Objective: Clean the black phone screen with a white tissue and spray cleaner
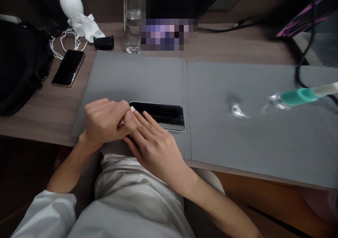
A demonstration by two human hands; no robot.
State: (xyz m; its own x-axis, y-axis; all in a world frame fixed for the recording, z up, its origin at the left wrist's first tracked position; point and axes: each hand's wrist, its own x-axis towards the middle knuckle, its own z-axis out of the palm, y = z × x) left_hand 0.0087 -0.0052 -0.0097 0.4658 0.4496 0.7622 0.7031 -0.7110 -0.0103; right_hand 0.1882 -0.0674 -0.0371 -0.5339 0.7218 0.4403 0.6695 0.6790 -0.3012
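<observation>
A smartphone [169, 114] with a black screen and a pale rim lies flat on the grey desk mat [224, 83], near its front edge. My right hand [155, 146] rests across the phone's left part, fingers stretched out and holding nothing. Just beside its fingertips, my left hand [107, 120] is closed in a pinch over the phone's left end. A little of a white piece [132, 109] shows at those pinched fingers; its kind is hidden. The left end of the phone is covered by both hands.
At the left lie a second phone [68, 68], a black clip-like piece [104, 42] and white cables [63, 42] beside a white rounded device [71, 1]. A water bottle [132, 26] stands behind the mat. Rightward is a blurred green-and-clear object [298, 96].
</observation>
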